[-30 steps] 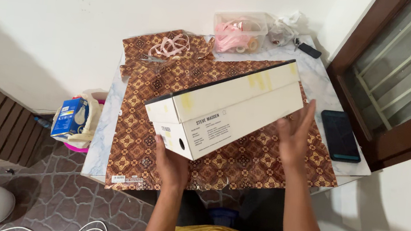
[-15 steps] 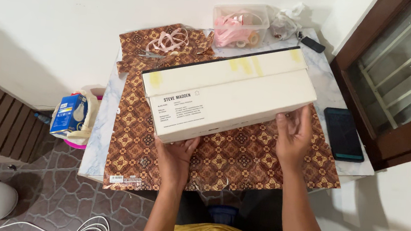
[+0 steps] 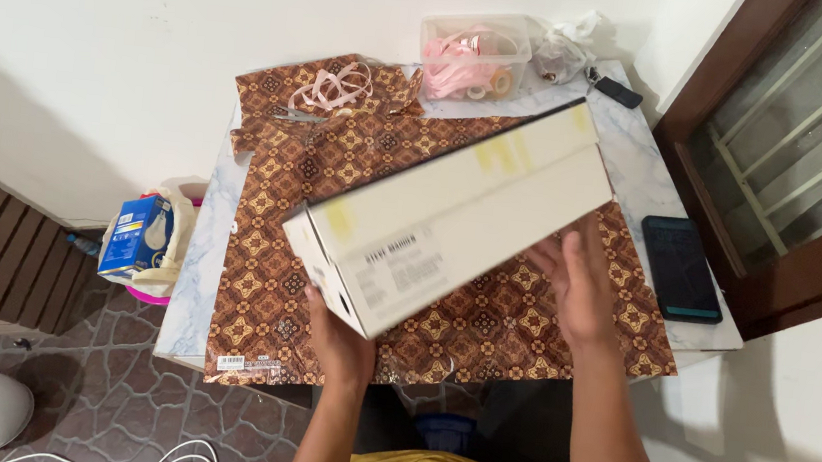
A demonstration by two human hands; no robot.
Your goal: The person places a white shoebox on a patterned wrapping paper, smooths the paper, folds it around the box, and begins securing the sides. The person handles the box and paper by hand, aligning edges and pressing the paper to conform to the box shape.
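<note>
Patterned wrapping paper [image 3: 483, 318] below, white box [image 3: 453, 210] tilted across left hand [image 3: 340, 340] grip, right hand [image 3: 576, 287] beneath

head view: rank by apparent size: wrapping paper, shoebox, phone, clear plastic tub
1. brown patterned wrapping paper
2. white shoebox, though it is raised nearer the camera
3. and 4. clear plastic tub and black phone look alike; not ranked.

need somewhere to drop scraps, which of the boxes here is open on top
The clear plastic tub at the table's far edge: it has no lid and holds pink ribbon. The white shoebox in the hands is lidded, and the blue box left of the table looks shut.
</note>
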